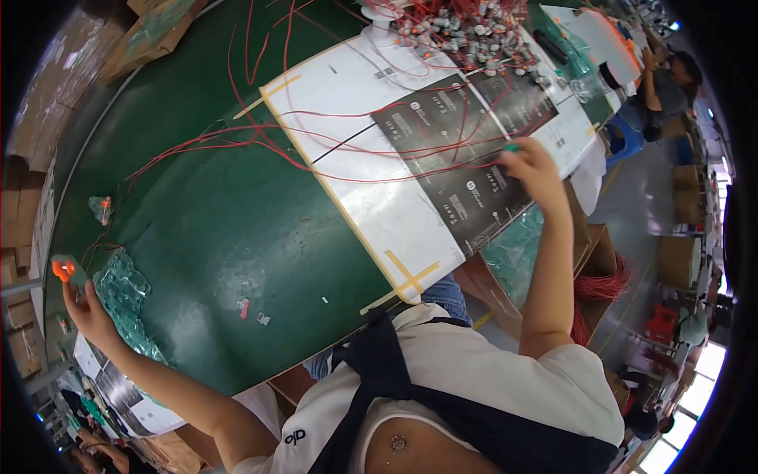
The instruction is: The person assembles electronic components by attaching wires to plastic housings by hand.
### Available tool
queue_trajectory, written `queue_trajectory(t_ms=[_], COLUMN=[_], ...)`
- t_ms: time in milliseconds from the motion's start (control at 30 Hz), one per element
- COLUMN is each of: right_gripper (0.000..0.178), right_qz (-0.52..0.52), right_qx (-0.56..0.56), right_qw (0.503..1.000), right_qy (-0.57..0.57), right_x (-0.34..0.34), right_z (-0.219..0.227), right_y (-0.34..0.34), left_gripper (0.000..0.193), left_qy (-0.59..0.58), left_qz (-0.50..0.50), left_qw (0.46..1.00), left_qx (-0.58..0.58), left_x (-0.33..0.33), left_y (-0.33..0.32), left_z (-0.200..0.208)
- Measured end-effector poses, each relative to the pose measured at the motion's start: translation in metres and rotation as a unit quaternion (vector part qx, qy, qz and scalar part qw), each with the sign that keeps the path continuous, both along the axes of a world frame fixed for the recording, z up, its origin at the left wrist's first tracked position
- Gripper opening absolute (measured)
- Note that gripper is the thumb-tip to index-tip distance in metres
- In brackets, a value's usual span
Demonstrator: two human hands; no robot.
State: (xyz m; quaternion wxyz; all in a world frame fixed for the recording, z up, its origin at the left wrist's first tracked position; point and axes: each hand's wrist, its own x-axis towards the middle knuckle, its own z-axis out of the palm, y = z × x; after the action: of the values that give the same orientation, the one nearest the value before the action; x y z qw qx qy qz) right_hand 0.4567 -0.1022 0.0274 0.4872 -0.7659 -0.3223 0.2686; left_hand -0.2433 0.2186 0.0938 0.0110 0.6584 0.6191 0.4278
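My left hand (91,317) is at the far left of the table, its fingertips against a small orange and clear plastic part (63,268). It seems to grip the part, though the exact contact is small and blurred. On the right, my right hand (533,170) is closed in a pinch over the dark printed sheet (438,146). A small green piece (512,148) shows at its fingertips, by the end of a red wire (379,180). Several long red wires run leftward from there across the white board (355,213) onto the green table.
A heap of small grey-white parts with red wires (474,39) lies at the back. Crumpled green plastic film (126,292) sits near my left forearm. Another orange and clear piece (101,207) lies at the left. Boxes and a red wire bundle (602,280) stand right.
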Motion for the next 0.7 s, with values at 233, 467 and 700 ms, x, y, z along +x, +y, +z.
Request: queue_trajectory(t_ms=[233, 467, 700], right_gripper=[0.043, 0.037, 0.03], right_qz=[-0.173, -0.037, -0.149], right_qx=[-0.095, -0.25, 0.226], right_qw=[0.928, 0.875, 0.962], right_qy=[-0.316, -0.413, -0.04], right_x=[0.118, 0.263, 0.272], right_z=[0.034, -0.027, 0.017], right_y=[0.036, 0.063, 0.045], left_gripper=[0.06, 0.057, 0.048], left_qy=[0.182, 0.326, 0.105], left_qz=[-0.397, -0.434, -0.252], left_qw=[0.885, 0.824, 0.941], left_qx=[-0.16, -0.162, -0.202], left_x=[0.175, 0.231, 0.234], left_y=[-0.119, -0.151, -0.196], left_z=[0.005, -0.027, -0.044])
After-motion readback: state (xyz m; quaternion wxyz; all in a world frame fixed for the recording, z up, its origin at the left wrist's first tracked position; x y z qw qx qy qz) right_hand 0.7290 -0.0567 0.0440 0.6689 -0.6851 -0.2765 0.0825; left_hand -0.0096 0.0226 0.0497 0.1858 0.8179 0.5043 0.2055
